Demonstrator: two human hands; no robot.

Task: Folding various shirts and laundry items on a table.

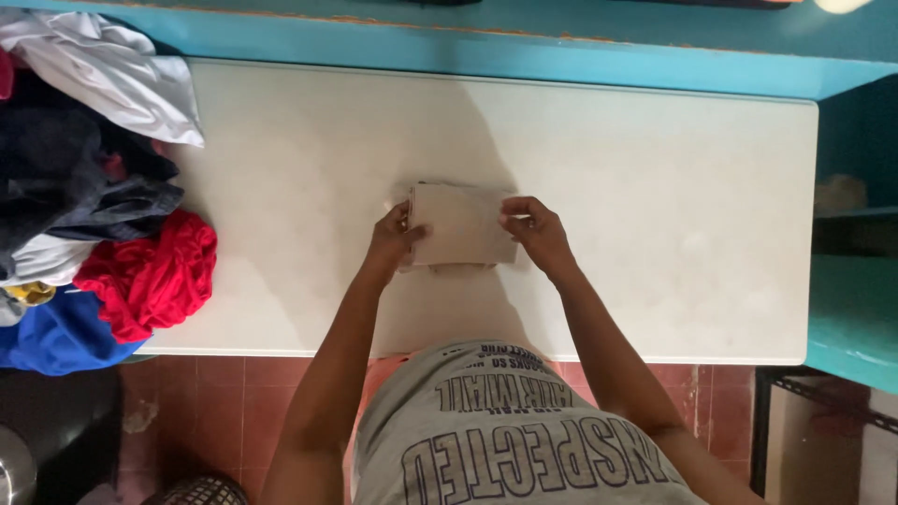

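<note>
A small folded beige garment (460,224) lies at the middle of a white table (655,187). My left hand (395,238) grips its left edge, fingers curled around the fabric. On the opposite edge, my right hand (535,227) pinches the cloth near the top corner. Both forearms reach in from the bottom of the view.
A pile of loose clothes sits at the table's left end: a white piece (112,75), dark ones (75,178), a red one (154,276) and a blue one (56,337). A turquoise wall ledge (524,47) runs behind the table. Turquoise shelves (856,309) stand on the right. Red floor tiles (224,402) lie below.
</note>
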